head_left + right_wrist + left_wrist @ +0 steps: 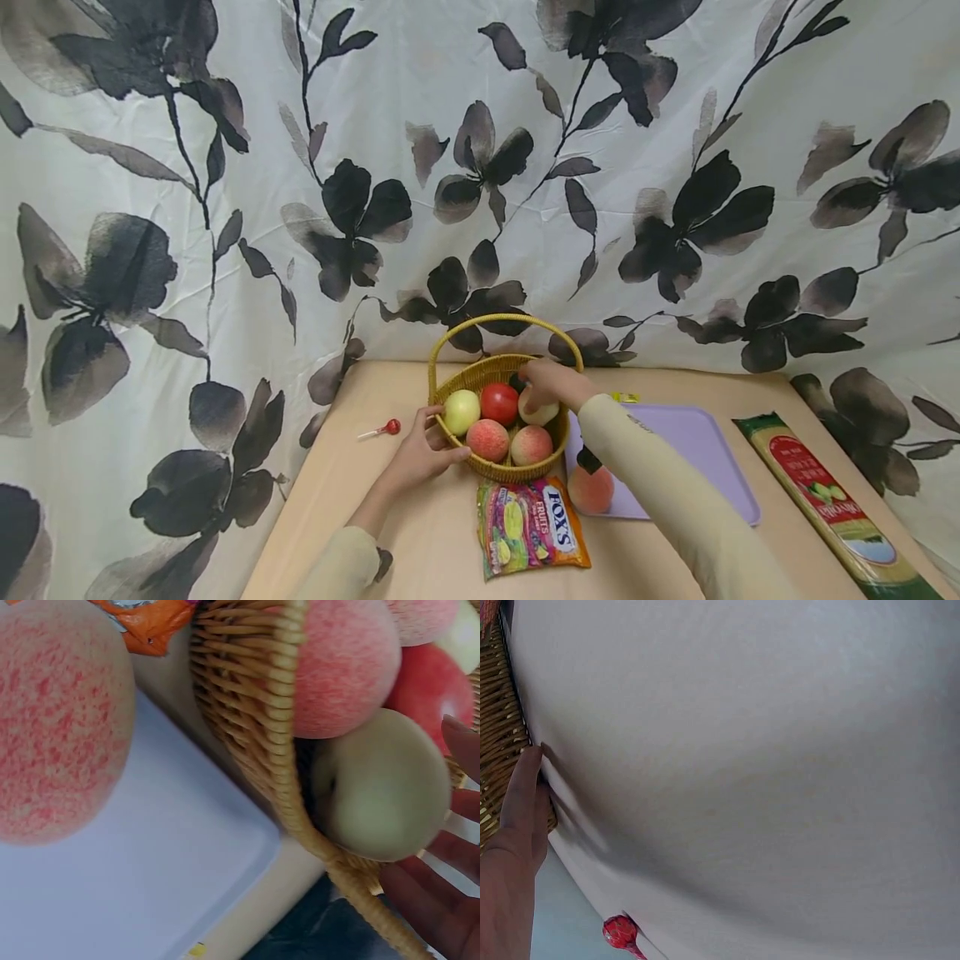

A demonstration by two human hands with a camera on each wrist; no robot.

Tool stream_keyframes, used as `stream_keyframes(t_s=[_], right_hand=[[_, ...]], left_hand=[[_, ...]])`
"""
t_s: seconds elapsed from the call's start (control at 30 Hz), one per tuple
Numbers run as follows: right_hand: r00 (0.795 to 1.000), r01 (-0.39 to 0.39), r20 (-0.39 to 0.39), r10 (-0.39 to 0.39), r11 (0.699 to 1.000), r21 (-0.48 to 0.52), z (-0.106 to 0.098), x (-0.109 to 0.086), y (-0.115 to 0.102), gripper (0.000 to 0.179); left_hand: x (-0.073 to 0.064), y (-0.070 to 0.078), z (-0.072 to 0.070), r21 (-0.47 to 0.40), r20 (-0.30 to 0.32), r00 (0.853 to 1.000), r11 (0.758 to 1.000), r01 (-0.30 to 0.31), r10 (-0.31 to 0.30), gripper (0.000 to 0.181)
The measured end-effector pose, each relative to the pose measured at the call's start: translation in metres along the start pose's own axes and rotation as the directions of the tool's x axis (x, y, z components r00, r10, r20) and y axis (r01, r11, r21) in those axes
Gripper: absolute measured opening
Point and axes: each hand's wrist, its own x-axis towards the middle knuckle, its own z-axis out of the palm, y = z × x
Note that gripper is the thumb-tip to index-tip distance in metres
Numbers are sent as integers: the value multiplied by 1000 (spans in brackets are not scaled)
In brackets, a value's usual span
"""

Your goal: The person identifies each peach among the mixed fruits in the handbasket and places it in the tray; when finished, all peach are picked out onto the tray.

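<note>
A wicker basket (501, 472) with a tall arched handle holds several fruits. Among them are a yellow-green fruit (461, 412), a red fruit (498, 403), two pink peaches (487, 439) and a pale round fruit (386, 787). My left hand (422, 450) touches the basket's left side, its visible fingers fairly straight against the wicker in the left wrist view. My right hand (557, 383) reaches over the basket's right rim. Its spread fingers (427, 896) lie beside the pale fruit, with the thumb a little apart from it.
A lilac tray (697, 450) lies right of the basket, with another peach (591, 490) at its near left corner. In front is a Fox's candy bag (531, 527). A red lollipop (392, 427) lies left, a long green package (832, 504) far right. A floral curtain hangs behind.
</note>
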Motion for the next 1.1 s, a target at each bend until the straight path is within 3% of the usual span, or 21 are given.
stream_keyframes(t_s=[0.2,0.57,0.77,0.93,1.1], right_hand=[[999,-39,10,39,999,30,9,4,6,46],[997,45,-65,-50,997,-66,15,5,7,39],[989,75,-120,-81,996,-58,10,-8,6,44],[955,171,-237,-177,984,-45,7,-32,7,51],[889,286,-361,-283,957,-44,4,-67,11,56]], left_hand=[[0,4,1,7,-5,1000,1000,-8,8,95],[0,1,2,32,-6,1000,999,-5,5,97],[-1,-1,3,46,-7,1000,999,-6,7,98],[-2,1,4,57,-18,1000,998,5,-4,96],[-2,3,3,60,-25,1000,998,2,0,96]])
